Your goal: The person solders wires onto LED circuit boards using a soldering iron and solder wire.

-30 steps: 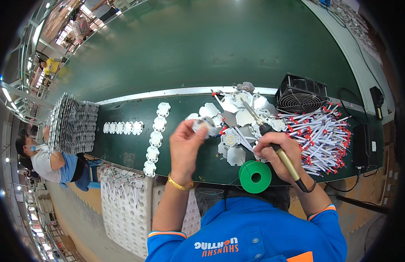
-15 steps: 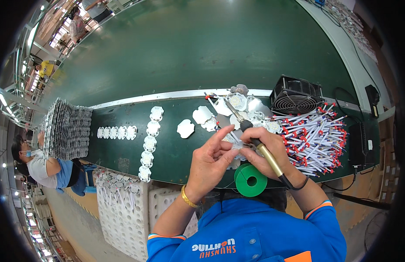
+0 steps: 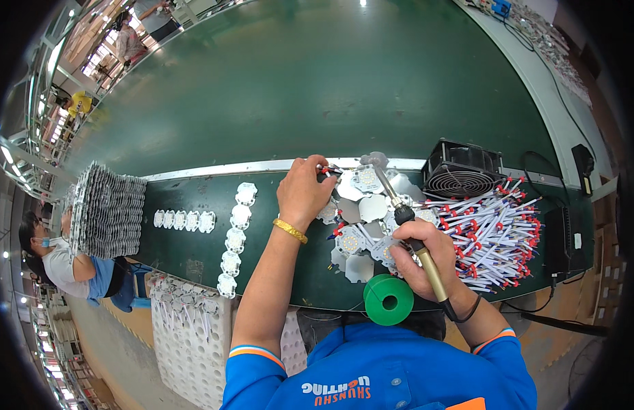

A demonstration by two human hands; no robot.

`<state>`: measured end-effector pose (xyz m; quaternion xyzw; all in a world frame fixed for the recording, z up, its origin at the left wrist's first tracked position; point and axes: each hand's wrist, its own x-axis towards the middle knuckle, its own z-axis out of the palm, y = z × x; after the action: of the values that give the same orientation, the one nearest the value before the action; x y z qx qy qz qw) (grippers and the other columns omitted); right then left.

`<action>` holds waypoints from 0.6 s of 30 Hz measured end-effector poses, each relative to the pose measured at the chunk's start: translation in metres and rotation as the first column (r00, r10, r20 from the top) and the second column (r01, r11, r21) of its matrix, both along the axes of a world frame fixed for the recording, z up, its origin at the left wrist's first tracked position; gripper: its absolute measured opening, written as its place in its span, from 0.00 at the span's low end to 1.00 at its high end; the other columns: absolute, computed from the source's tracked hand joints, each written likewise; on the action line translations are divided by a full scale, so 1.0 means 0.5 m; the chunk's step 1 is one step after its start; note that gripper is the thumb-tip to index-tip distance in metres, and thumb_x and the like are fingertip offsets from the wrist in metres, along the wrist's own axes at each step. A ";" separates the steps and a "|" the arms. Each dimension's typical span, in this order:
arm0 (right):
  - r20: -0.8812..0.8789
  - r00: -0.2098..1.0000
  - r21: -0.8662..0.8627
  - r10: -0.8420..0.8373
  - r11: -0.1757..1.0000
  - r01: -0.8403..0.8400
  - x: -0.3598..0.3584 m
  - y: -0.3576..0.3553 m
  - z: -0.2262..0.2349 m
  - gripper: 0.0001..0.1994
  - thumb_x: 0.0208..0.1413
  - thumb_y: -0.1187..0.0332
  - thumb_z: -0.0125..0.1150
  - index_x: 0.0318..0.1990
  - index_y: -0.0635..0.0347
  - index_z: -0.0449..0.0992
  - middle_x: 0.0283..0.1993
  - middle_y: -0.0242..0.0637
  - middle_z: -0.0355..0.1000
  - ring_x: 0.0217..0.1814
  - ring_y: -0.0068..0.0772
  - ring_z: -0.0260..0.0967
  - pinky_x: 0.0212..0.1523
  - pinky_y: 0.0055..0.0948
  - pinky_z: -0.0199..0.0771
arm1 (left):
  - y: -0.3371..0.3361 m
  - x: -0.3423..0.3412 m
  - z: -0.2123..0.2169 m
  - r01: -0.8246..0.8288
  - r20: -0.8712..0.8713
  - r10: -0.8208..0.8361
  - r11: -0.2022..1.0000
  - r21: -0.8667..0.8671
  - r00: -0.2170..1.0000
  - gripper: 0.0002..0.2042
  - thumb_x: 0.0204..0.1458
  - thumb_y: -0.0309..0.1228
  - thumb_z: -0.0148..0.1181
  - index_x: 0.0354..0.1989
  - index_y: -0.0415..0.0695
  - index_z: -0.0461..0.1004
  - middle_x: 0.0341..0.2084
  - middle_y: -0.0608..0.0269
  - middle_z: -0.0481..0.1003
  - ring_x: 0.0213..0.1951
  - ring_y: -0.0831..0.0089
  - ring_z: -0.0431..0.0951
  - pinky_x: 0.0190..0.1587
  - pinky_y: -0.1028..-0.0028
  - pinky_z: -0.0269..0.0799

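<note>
Beyond your hands runs the green conveyor belt [image 3: 296, 89], with a black fan [image 3: 462, 174] and a heap of white red-tipped wires [image 3: 491, 232] just right of your right hand [image 3: 426, 256]. That hand is clamped on a soldering iron [image 3: 412, 236], its tip up among the hexagonal LED boards [image 3: 361, 219]. Your left hand [image 3: 304, 191] pinches thin wires [image 3: 328, 169] at their far edge, the green solder spool [image 3: 388, 299] nearest you.

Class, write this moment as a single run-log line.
left hand: on white hexagonal LED boards | right hand: gripping yellow-handled soldering iron | green solder spool: beside right hand
</note>
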<state>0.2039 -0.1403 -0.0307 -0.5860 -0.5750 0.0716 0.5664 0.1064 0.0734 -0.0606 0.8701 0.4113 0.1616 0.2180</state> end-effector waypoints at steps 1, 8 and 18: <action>-0.004 1.000 -0.008 0.001 1.000 -0.001 0.003 -0.002 0.001 0.16 0.42 0.82 0.59 0.40 0.60 0.67 0.26 0.40 0.68 0.23 0.33 0.68 0.23 0.27 0.66 | 0.000 0.000 0.000 0.005 0.001 -0.005 1.000 -0.003 1.000 0.15 0.41 0.36 0.61 0.39 0.47 0.74 0.31 0.62 0.74 0.36 0.64 0.75 0.39 0.67 0.70; -0.009 1.000 0.026 0.007 1.000 -0.007 0.007 -0.004 -0.006 0.15 0.42 0.83 0.59 0.40 0.61 0.67 0.26 0.40 0.68 0.23 0.34 0.68 0.23 0.27 0.66 | -0.004 -0.013 -0.002 -0.064 -0.034 0.062 0.996 -0.055 0.997 0.12 0.41 0.37 0.62 0.31 0.45 0.71 0.24 0.63 0.74 0.30 0.63 0.75 0.33 0.65 0.69; -0.022 1.000 0.038 0.007 0.999 -0.007 0.004 -0.013 -0.002 0.16 0.41 0.83 0.59 0.40 0.61 0.68 0.26 0.40 0.68 0.22 0.34 0.67 0.23 0.27 0.66 | 0.001 -0.013 -0.011 -0.203 0.043 0.205 0.978 -0.049 0.978 0.12 0.38 0.30 0.59 0.33 0.46 0.69 0.21 0.63 0.76 0.29 0.60 0.77 0.34 0.61 0.70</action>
<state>0.2060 -0.1467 -0.0319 -0.5722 -0.5719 0.0692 0.5836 0.0998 0.0740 -0.0662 0.8143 0.4965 0.1947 0.2291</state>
